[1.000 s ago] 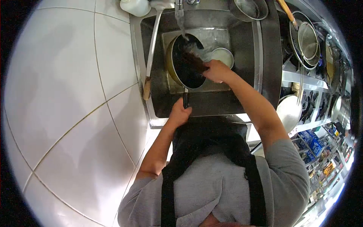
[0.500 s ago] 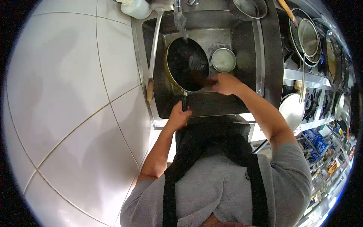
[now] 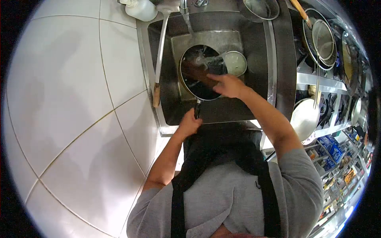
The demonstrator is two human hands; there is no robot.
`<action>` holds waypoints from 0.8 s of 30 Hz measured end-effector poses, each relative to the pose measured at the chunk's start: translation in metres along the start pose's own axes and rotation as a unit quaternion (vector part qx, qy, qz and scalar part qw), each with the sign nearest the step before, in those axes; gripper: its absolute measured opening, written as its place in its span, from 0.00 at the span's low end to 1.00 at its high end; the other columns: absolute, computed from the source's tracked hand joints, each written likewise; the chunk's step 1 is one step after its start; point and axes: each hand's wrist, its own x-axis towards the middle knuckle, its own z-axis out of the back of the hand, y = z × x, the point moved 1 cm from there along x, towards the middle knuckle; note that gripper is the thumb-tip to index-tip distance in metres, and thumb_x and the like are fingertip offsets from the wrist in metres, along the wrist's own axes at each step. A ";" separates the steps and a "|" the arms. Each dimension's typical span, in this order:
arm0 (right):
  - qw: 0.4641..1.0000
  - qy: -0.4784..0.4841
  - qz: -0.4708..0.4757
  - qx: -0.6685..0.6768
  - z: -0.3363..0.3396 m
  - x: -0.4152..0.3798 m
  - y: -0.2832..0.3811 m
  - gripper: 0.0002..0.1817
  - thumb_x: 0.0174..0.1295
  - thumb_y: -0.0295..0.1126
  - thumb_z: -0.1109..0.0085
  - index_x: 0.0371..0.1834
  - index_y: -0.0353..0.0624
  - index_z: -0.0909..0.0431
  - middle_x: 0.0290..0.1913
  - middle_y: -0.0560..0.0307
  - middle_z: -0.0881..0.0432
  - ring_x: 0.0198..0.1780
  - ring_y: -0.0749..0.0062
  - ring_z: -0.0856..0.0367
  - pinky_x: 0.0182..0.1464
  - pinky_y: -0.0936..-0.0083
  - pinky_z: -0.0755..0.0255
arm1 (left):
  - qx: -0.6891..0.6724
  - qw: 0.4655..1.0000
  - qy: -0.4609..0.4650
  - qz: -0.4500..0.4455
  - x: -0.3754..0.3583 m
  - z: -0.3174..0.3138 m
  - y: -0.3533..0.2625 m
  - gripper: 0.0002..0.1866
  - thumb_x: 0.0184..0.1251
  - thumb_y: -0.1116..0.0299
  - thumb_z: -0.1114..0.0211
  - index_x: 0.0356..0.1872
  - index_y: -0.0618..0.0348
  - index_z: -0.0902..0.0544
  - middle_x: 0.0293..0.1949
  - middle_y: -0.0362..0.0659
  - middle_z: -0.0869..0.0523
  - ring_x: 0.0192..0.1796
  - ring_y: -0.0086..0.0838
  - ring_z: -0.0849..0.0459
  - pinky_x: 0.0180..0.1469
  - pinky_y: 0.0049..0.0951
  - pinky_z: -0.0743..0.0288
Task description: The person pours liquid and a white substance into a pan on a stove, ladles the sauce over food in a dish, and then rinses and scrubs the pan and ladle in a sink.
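My left hand [image 3: 189,123] is closed around the black handle of a frying pan [image 3: 192,54] with a dark inside, held in the sink basin. Inside the pan, my right hand [image 3: 229,85] grips a brown brush-like scrubber [image 3: 195,72], smeared by motion. Water lies and splashes in the pan, with a streak toward its right side. Just right of the pan sits a small round metal bowl [image 3: 236,64] of cloudy liquid, partly overlapped by the pan's edge in this view. A running faucet [image 3: 183,5] pours beyond the pan's far rim.
Along the sink's left edge lies a long metal utensil [image 3: 161,51] with a wooden handle. A white bottle [image 3: 141,10] stands at the back left, beside the tiled wall [image 3: 71,79]. Strainers [image 3: 323,39] and a pale pan [image 3: 305,119] rest over the stove at right.
The pan has moved slightly right and toward me, out from under the faucet stream. My right hand has swept the scrubber left and farther into the pan, and water now splashes there.
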 end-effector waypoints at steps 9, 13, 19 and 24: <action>0.995 0.033 0.046 0.078 -0.040 0.056 -0.039 0.35 0.66 0.44 0.32 0.79 0.53 0.20 0.46 0.43 0.08 0.46 0.52 0.08 0.56 0.57 0.16 | 0.005 1.000 0.023 -0.007 0.032 0.007 -0.018 0.13 0.66 0.73 0.35 0.50 0.64 0.22 0.30 0.46 0.17 0.24 0.32 0.19 0.27 0.38 0.24; 0.958 0.184 -0.144 0.165 -0.024 0.057 0.004 0.35 0.63 0.49 0.33 0.75 0.54 0.17 0.58 0.38 0.08 0.58 0.48 0.09 0.64 0.57 0.17 | -0.005 0.999 0.028 -0.020 0.070 0.016 -0.009 0.10 0.67 0.73 0.34 0.45 0.62 0.23 0.25 0.41 0.21 0.21 0.27 0.23 0.22 0.36 0.27; 0.994 0.092 -0.050 -0.033 0.040 0.034 -0.016 0.34 0.65 0.50 0.35 0.76 0.57 0.18 0.54 0.44 0.09 0.49 0.49 0.10 0.54 0.58 0.17 | -0.118 0.991 0.035 0.050 0.119 0.025 -0.001 0.12 0.73 0.64 0.33 0.45 0.63 0.21 0.21 0.39 0.21 0.18 0.31 0.22 0.20 0.37 0.31; 0.990 -0.058 -0.122 -0.049 0.145 -0.047 0.043 0.31 0.69 0.40 0.32 0.76 0.51 0.19 0.48 0.38 0.07 0.50 0.51 0.07 0.56 0.59 0.18 | -0.408 0.905 0.079 0.097 0.172 0.031 -0.043 0.22 0.85 0.51 0.39 0.50 0.67 0.20 0.22 0.41 0.20 0.20 0.31 0.24 0.24 0.36 0.29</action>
